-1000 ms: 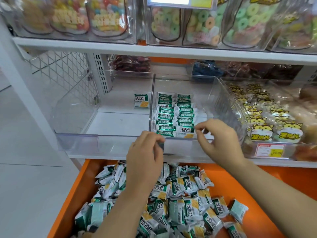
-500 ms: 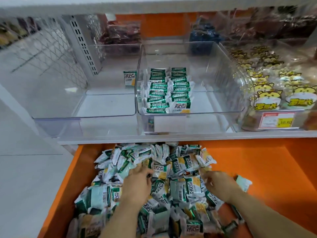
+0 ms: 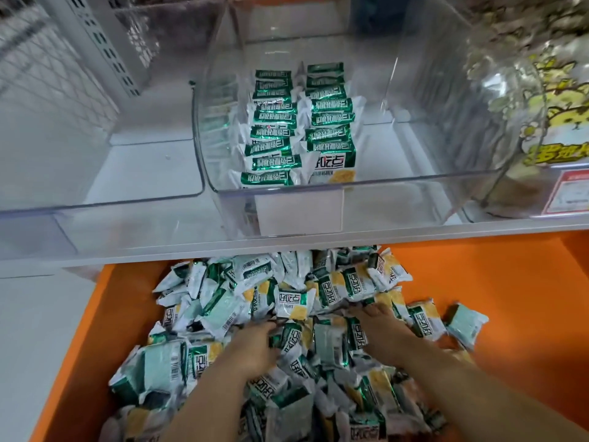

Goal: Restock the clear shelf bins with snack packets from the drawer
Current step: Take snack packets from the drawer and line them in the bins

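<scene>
1. A single view, worn on the person's head, faces the shelf [image 3: 414, 232] and tilts steeply down.
2. The drawer [image 3: 510, 298] lies close beneath the camera and fills the frame from 4 to 8 o'clock. Both forearms enter at 6 o'clock, with the left hand [image 3: 255, 346] and right hand [image 3: 382, 330] just below centre on the packets [image 3: 293, 301].
3. The shelf edge crosses mid-frame. The bin [image 3: 382, 181] sits at 12 o'clock, near enough for the packet print to show.
4. The wide lens bows the bin walls. A second bin [image 3: 95, 199] is at 10 o'clock, the bags [image 3: 557, 122] at 2 o'clock and the floor [image 3: 41, 330] at 8 o'clock.
</scene>
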Action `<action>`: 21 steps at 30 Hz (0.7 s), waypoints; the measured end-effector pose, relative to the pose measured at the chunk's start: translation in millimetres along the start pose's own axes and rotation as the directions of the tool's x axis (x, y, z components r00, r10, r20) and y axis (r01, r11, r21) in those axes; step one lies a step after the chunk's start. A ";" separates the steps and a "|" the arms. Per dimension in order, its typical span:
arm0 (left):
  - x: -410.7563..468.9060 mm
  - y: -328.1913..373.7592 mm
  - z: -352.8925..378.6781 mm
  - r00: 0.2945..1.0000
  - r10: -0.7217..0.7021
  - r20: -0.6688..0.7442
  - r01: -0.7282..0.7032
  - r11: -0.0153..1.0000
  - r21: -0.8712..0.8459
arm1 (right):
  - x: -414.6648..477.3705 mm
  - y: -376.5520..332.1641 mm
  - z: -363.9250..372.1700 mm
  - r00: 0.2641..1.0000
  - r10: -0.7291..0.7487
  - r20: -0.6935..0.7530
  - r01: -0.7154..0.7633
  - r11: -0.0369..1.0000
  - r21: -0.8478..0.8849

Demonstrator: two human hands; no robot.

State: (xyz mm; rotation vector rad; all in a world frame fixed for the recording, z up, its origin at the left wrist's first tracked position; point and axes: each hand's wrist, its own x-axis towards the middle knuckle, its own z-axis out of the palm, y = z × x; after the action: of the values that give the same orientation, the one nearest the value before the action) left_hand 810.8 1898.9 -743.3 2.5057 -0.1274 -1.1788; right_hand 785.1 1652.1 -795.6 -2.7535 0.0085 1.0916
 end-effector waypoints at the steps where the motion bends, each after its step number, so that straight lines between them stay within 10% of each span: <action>1: 0.7 0.1 0.0 1.000 -0.007 -0.006 0.007 1.000 0.008 | 0.5 -0.5 -0.2 1.000 0.013 -0.015 -0.013 1.000 -0.002; 7: 3.7 2.6 -0.9 0.999 -0.030 -0.019 0.032 0.996 0.088 | -0.4 2.3 -12.2 0.997 0.056 0.053 -0.064 0.984 0.165; 14: 4.8 0.4 -0.7 0.999 -0.027 -0.019 0.029 0.993 0.112 | -18.5 -10.5 -65.9 0.920 0.158 -0.359 0.104 0.784 0.612; 21: 6.0 -1.0 0.4 0.999 -0.041 -0.023 0.043 0.994 0.101 | -21.1 -56.0 -31.5 0.952 -0.291 0.098 0.249 0.917 0.311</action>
State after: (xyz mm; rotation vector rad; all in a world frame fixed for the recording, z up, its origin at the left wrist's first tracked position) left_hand 814.3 1898.3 -748.3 2.6205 -0.1328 -1.1901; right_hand 795.0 1700.7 -749.5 -2.3230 -0.2060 1.1055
